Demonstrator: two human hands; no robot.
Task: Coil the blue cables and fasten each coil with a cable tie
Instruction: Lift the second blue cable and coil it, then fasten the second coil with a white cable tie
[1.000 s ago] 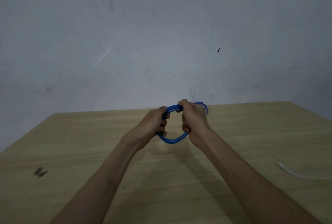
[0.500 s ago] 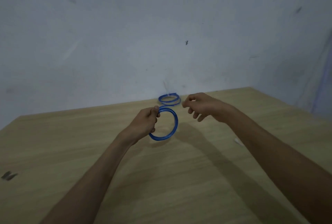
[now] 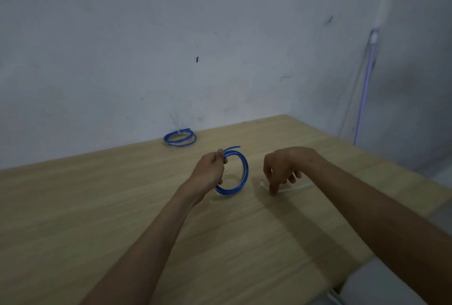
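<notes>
My left hand (image 3: 210, 172) pinches the top of a blue cable coil (image 3: 241, 177) and holds it upright just above the wooden table (image 3: 97, 207). My right hand (image 3: 283, 167) reaches down to the right of that coil, with its fingertips touching a white cable tie (image 3: 297, 188) that lies flat on the table. I cannot tell whether the fingers grip the tie. A second blue cable coil (image 3: 179, 139) lies flat at the far edge of the table by the wall, with a pale cable tie sticking up from it.
A grey wall (image 3: 171, 48) rises right behind the table. The table's right edge (image 3: 391, 165) runs diagonally close to my right arm. A thin pale pipe (image 3: 364, 89) leans in the wall corner at the right.
My right hand let go of the coil and moved right and down onto the white tie. My left hand kept the coil. The view turned right, revealing the second coil.
</notes>
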